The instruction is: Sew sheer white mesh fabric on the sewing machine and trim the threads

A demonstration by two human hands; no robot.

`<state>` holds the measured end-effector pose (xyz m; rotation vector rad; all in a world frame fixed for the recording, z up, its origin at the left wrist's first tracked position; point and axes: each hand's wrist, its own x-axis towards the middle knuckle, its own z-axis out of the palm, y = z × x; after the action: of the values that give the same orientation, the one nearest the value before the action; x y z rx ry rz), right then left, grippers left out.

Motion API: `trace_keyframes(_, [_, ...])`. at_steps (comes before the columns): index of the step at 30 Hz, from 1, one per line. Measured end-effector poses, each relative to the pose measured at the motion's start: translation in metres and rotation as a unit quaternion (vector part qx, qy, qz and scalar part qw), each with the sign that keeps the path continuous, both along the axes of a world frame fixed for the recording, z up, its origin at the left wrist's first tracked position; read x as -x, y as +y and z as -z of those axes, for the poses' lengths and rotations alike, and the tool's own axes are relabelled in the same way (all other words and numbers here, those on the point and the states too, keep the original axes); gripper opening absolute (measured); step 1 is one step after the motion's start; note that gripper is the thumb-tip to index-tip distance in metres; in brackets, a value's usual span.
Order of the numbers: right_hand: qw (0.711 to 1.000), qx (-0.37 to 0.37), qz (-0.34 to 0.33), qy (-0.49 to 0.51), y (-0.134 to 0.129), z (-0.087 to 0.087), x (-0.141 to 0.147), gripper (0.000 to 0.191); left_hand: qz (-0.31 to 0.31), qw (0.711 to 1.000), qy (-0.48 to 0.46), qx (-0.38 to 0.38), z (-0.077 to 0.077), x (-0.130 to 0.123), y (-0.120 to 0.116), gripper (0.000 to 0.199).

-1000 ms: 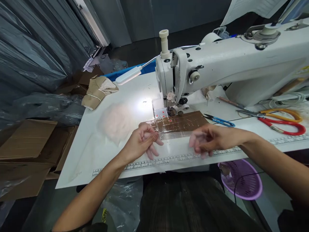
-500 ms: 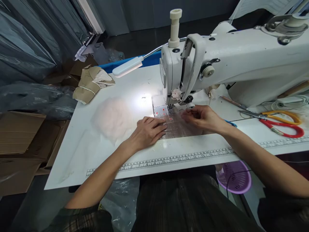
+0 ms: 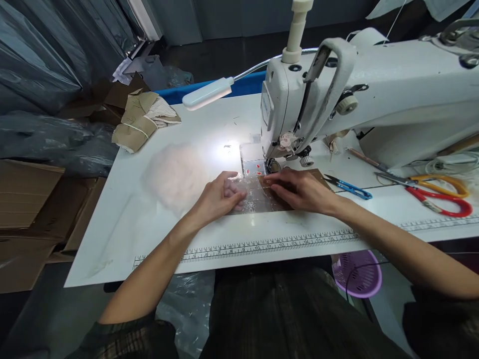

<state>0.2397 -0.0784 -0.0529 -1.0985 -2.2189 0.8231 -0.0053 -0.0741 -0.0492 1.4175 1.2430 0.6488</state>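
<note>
A clear plastic sheet (image 3: 252, 199) lies at the needle area of the white sewing machine (image 3: 280, 104). My left hand (image 3: 219, 193) is at the sheet's left side, its thumb on top and its other fingers showing through the plastic, so the edge is between them. On the right, my right hand (image 3: 301, 189) rests over the sheet just in front of the presser foot, fingertips close to the seam area, thumb below the forefinger. Brown material shows beneath and behind this hand. Red marks (image 3: 259, 173) sit on the metal plate beside the needle.
Blue thread snips (image 3: 349, 188) and scissors with red and yellow handles (image 3: 437, 194) lie on the right. A lamp (image 3: 208, 93) hangs over the white table (image 3: 123, 239). A tied cloth bundle (image 3: 136, 124) sits at the back left; a purple basket (image 3: 359, 274) stands below.
My left hand has shifted left and now has fingers under the plastic. My right hand has moved slightly left and lower, uncovering the blue snips. The camera view has shifted a little.
</note>
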Motion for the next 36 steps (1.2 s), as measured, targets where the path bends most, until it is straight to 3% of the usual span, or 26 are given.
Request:
trace_keyframes(3, [0.981, -0.15, -0.043, -0.117, 0.003, 0.012, -0.013, 0.035, -0.052, 0.996, 0.05, -0.05, 0.001, -0.012, -0.002, 0.057])
trace_keyframes(6, [0.965, -0.202, -0.04, -0.162, 0.01, 0.019, -0.016, 0.035, -0.066, 0.989, 0.092, -0.09, -0.001, -0.015, -0.001, 0.064])
trace_keyframes(10, [0.975, -0.188, -0.059, -0.104, 0.02, 0.022, -0.02, 0.032, -0.049, 0.994, 0.072, -0.061, -0.003, -0.01, 0.003, 0.074])
trace_keyframes(14, [0.979, -0.183, -0.051, -0.074, 0.02, 0.027, -0.024, 0.034, -0.078, 0.995, 0.052, -0.034, -0.003, -0.009, 0.006, 0.065])
trace_keyframes(19, [0.975, -0.189, -0.031, -0.11, 0.016, 0.032, -0.019, 0.036, -0.121, 0.99, 0.047, -0.052, -0.005, -0.01, 0.009, 0.061])
trace_keyframes(26, [0.969, -0.167, 0.007, -0.183, 0.009, 0.027, -0.012, 0.033, -0.099, 0.993, 0.048, -0.037, -0.003, -0.005, 0.012, 0.065])
trace_keyframes(36, [0.985, -0.162, -0.036, -0.038, 0.013, 0.03, -0.025, 0.035, -0.072, 0.993, 0.056, -0.07, 0.004, -0.002, 0.008, 0.059])
